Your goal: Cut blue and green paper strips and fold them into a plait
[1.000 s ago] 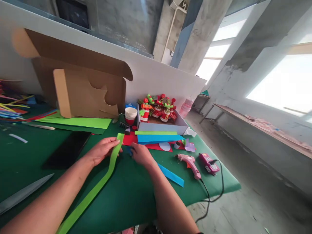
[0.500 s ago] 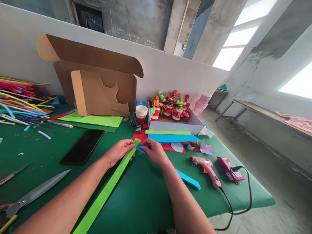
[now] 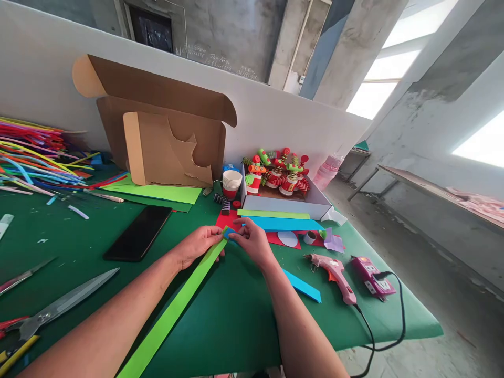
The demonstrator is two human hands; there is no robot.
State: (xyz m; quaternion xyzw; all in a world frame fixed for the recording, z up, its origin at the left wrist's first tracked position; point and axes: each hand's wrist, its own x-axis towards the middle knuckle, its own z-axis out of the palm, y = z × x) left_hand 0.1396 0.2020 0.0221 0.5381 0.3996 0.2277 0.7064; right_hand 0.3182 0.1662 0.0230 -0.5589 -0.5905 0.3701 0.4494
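My left hand point(image 3: 202, 244) pinches a long bright green paper strip point(image 3: 177, 310) near its far end. The strip slants down toward me, past the table's near edge. My right hand point(image 3: 253, 240) holds a small blue paper piece point(image 3: 228, 233) between thumb and fingers. That blue piece lies over the green strip's end, and both hands almost meet there. Beyond my right hand are a flat blue paper strip point(image 3: 275, 224) and a thin green strip point(image 3: 271, 214). Another blue strip point(image 3: 303, 287) rests beside my right forearm.
A pink glue gun point(image 3: 333, 275) and a purple box with a black cord point(image 3: 372, 276) lie right. Large scissors point(image 3: 66, 304) and a phone point(image 3: 137, 233) lie left. Behind stand paper cups point(image 3: 231, 184), a tray of red-green figures point(image 3: 283, 199) and a cardboard box point(image 3: 157, 152).
The blue piece has moved from beside the green strip's end to lying across it. My right hand has shifted slightly. The camera view has turned a little left.
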